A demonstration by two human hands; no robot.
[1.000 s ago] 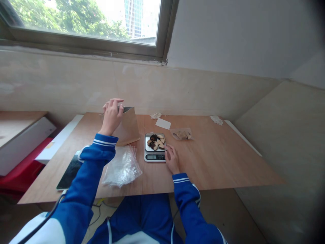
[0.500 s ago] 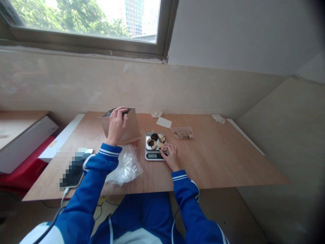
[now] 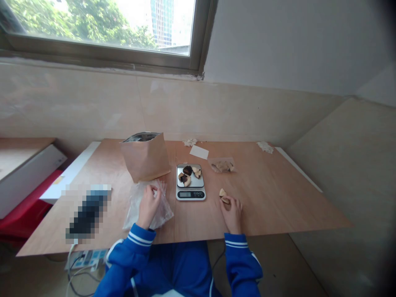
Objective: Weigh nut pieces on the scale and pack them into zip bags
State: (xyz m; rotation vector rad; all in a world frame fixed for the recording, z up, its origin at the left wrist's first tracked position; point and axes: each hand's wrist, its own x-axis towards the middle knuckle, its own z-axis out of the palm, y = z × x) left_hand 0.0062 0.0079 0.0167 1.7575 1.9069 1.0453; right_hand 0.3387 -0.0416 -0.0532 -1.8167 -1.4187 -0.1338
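Holding one pale chunk of dried mushroom (image 3: 224,194) in the right hand (image 3: 232,213), this person is curling the fingers in and pinching it against the thumb, so that hand is clearly closed on the piece, just above the desk (image 3: 272,202). Meanwhile, the left hand (image 3: 148,207) is sitting on a clear zip bag (image 3: 163,211) with its fingers bunched up. Honestly can't tell if it's gripping the plastic or only touching it.

Between the two hands, a digital kitchen scale (image 3: 190,194) is sitting on the desk, with a few dark-and-cream mushroom pieces (image 3: 187,175) lying on its steel pan. The chunk in the right hand is hovering near the scale's right side, not touching it. Just behind the zip bag, a kraft paper bag (image 3: 145,159) is standing upright, with a dark, shiny lining showing at its open top. Past the scale, a small clear bag of pale bits (image 3: 222,166) is lying flat near a white card (image 3: 199,152) and some tissue scraps (image 3: 189,142). Over on the left, a phone (image 3: 88,210) is lying on the desk, but it's pixelated, so no details there.
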